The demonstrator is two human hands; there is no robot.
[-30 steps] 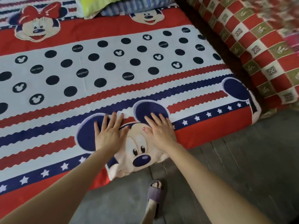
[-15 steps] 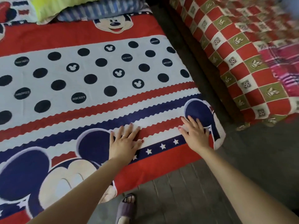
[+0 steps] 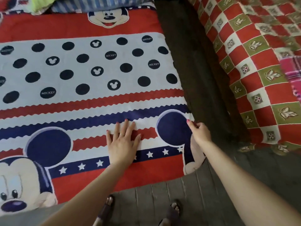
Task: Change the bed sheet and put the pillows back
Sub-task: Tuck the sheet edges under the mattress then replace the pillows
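Observation:
A red, white and navy cartoon-mouse bed sheet [image 3: 97, 66] lies spread flat over the mattress. My left hand [image 3: 123, 141] rests flat on it near the front edge, fingers straight and spread. At the sheet's front right corner my right hand [image 3: 199, 132] has its fingers curled at the side edge; the frame does not show whether it pinches the cloth. At the head of the bed lie a blue striped pillow [image 3: 101, 3] and a yellow-green pillow [image 3: 43, 4], both cut off by the frame's top.
A dark gap [image 3: 195, 70] runs along the sheet's right side. Beyond it lies a second bed with a red, white and olive checked cover [image 3: 254, 62] and a pink cloth [image 3: 291, 74]. My sandalled feet [image 3: 107, 207] stand on the grey plank floor [image 3: 203, 193].
Both hands slid rightward along the front of the sheet, from the large mouse face to the right corner. My right hand went from lying flat to curling its fingers at the sheet's edge.

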